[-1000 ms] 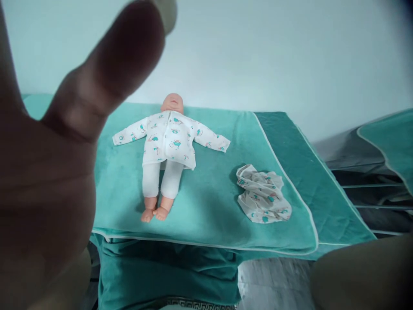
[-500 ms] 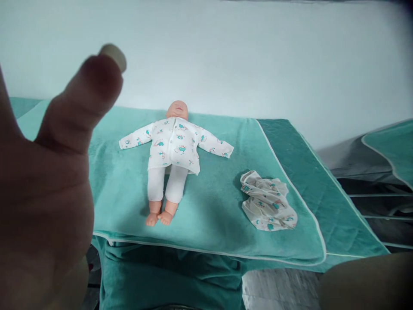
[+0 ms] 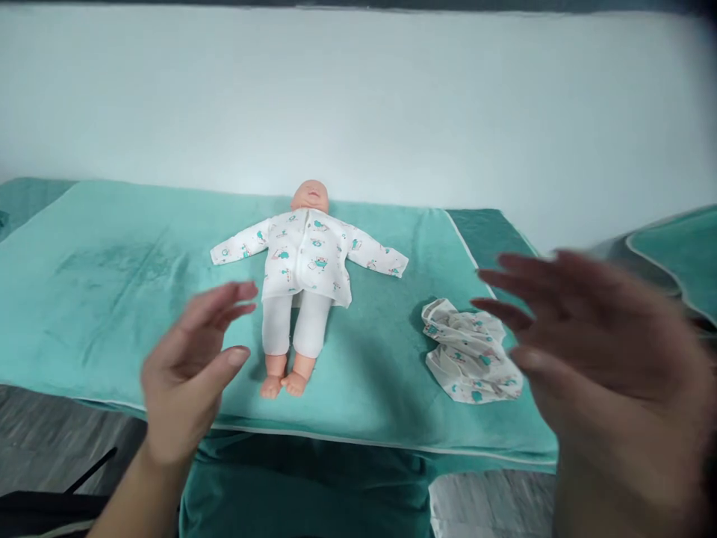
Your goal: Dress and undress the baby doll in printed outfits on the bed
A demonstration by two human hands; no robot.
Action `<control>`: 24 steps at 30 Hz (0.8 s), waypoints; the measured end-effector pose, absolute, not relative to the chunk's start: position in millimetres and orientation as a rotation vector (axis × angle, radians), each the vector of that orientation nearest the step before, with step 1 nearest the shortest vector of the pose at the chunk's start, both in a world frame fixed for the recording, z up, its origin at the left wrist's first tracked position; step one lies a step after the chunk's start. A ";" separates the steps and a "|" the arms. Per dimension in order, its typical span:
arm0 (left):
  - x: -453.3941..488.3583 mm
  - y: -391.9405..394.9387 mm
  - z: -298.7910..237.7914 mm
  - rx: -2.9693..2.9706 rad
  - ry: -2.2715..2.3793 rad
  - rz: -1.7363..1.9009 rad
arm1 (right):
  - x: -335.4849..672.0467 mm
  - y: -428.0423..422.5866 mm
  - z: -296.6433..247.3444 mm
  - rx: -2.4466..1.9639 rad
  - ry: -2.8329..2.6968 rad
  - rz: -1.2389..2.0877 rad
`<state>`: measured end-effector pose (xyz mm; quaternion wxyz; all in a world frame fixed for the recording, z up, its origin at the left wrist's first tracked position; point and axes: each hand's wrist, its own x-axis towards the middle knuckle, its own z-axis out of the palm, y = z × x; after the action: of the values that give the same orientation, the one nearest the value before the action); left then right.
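Observation:
A baby doll [image 3: 311, 196] lies on its back on a green cloth [image 3: 128, 276], its head towards the wall and its arms spread. It has on a white printed jacket [image 3: 305, 254], fastened down the front, and white leggings; its feet are bare. To its right, a crumpled white garment [image 3: 473, 355] with the same print rests on the cloth. My left hand [image 3: 193, 366] is in the air left of the doll's legs, open, thumb and fingers apart. My right hand [image 3: 605, 359], blurred, hovers by the crumpled garment's right side, open and holding nothing.
The padded table has a darker green cover [image 3: 487, 224] showing at its right. Behind it rises a pale wall [image 3: 358, 97]. Another green-covered surface [image 3: 680, 250] stands at the far right. Grey floor [image 3: 493, 497] shows below the front edge.
My left hand has drawn back from close before the camera to beside the doll's legs. My right hand has come up from the lower right corner. The doll and the crumpled garment lie as before.

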<state>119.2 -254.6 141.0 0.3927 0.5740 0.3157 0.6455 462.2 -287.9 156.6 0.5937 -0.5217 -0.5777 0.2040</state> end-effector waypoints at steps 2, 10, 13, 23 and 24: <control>113.2 -258.1 95.2 1.319 1.029 1.511 | 480.6 -295.9 114.0 -1.442 -1.366 0.429; 103.0 -291.0 1.1 1.219 1.552 1.190 | 520.5 -345.9 -23.9 -1.990 -1.478 -0.223; 102.2 -304.2 -9.4 1.416 1.572 1.197 | 510.1 -346.3 -23.3 -2.012 -1.304 -0.225; 112.8 -305.2 7.3 1.869 1.507 1.291 | 482.7 -289.2 51.5 -1.616 -0.675 0.152; 117.0 -303.5 11.8 1.963 1.450 1.317 | 481.6 -283.5 60.9 -1.503 -0.639 0.194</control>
<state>117.0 -303.5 11.8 0.1832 0.6959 0.5141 0.4667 481.6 -283.5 60.9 0.6805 -0.6697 -0.2846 0.0863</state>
